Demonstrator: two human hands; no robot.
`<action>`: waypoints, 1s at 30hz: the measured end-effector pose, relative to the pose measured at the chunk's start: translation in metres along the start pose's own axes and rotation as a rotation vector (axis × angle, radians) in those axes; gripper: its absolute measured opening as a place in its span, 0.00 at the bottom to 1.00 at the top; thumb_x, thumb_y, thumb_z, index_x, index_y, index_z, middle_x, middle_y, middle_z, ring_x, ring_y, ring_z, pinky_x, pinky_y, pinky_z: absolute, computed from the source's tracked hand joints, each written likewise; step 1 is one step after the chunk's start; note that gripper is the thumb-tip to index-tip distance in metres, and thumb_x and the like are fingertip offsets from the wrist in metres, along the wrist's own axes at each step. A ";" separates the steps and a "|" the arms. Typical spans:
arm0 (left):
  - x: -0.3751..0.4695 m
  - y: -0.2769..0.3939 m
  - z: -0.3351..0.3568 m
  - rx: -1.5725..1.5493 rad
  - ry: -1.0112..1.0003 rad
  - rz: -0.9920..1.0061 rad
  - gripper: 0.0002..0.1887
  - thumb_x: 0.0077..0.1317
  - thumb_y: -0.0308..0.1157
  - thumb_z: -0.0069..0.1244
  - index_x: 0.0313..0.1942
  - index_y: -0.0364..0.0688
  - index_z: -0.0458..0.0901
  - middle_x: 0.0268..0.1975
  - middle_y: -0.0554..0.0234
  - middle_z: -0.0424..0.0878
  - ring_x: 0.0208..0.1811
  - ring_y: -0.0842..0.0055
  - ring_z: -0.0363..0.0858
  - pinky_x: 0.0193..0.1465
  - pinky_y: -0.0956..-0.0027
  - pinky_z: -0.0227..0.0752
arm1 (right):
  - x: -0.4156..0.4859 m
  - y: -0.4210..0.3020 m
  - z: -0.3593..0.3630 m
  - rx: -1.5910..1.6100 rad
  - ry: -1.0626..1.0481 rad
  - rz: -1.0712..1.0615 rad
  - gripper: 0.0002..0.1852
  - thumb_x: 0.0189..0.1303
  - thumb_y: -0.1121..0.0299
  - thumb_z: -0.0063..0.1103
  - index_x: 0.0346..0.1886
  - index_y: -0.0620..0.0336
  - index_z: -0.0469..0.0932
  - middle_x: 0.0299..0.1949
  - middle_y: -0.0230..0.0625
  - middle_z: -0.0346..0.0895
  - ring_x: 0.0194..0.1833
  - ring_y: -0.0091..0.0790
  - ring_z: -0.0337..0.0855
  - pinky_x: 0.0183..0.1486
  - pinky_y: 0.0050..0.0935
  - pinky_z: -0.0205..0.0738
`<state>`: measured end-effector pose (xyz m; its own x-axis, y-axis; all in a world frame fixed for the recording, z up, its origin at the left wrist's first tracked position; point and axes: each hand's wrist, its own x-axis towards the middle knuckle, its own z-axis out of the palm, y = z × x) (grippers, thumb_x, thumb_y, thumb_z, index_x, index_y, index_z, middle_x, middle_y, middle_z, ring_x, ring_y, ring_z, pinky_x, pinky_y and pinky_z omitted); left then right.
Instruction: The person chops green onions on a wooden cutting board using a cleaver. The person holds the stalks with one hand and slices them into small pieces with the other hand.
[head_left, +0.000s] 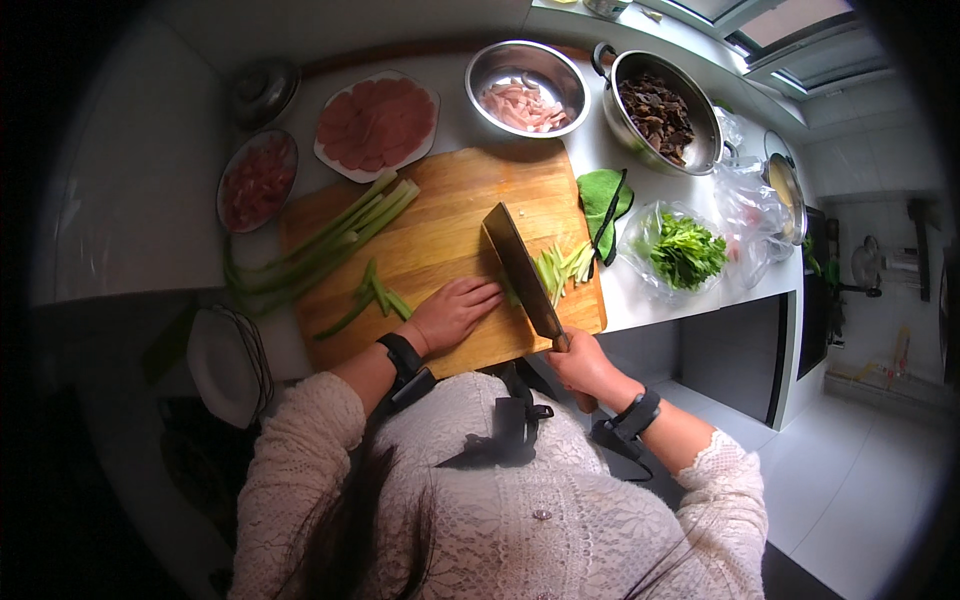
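Observation:
My right hand (583, 365) grips the wooden handle of a cleaver (523, 271), its broad blade slanting over the wooden cutting board (457, 187). Just left of the blade, my left hand (456, 309) lies low on the board, fingers pointing to the blade; a bit of green celery shows between fingertips and blade, and whether the fingers press on it I cannot tell. Cut celery strips (562, 270) are heaped right of the blade. Short celery pieces (371, 294) lie left of my left hand. Long celery stalks (337, 234) reach across the board's left edge.
Behind the board stand a plate of sliced meat (377, 124), a steel bowl with pale strips (525, 105) and a pot of dark pieces (658, 116). A smaller meat plate (257, 180) is at left. A green cloth (604, 206) and bagged celery leaves (686, 251) lie right.

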<state>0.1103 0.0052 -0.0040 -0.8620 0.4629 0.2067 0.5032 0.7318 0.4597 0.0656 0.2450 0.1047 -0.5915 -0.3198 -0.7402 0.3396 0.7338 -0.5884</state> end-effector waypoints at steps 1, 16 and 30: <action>0.000 0.000 0.001 0.004 -0.014 0.000 0.22 0.61 0.30 0.46 0.58 0.42 0.75 0.61 0.64 0.74 0.63 0.68 0.69 0.65 0.63 0.63 | 0.000 0.003 0.006 -0.018 0.033 0.017 0.08 0.57 0.73 0.53 0.39 0.67 0.74 0.19 0.35 0.73 0.17 0.30 0.73 0.21 0.31 0.70; 0.000 0.001 -0.002 -0.021 0.028 -0.002 0.24 0.61 0.29 0.47 0.60 0.41 0.73 0.62 0.62 0.74 0.63 0.68 0.69 0.66 0.63 0.62 | 0.004 -0.028 -0.034 -0.006 -0.152 0.161 0.06 0.56 0.75 0.55 0.31 0.65 0.69 0.14 0.34 0.68 0.13 0.29 0.71 0.16 0.31 0.66; -0.001 -0.002 0.002 -0.031 0.021 -0.003 0.23 0.61 0.30 0.46 0.58 0.41 0.75 0.61 0.63 0.74 0.63 0.69 0.69 0.66 0.63 0.61 | 0.006 -0.003 -0.011 0.095 -0.092 0.130 0.05 0.56 0.74 0.55 0.29 0.64 0.70 0.17 0.35 0.70 0.14 0.27 0.71 0.17 0.30 0.67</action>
<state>0.1102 0.0048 -0.0065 -0.8648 0.4500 0.2228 0.4986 0.7172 0.4869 0.0528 0.2475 0.1055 -0.4703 -0.2826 -0.8360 0.4790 0.7140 -0.5107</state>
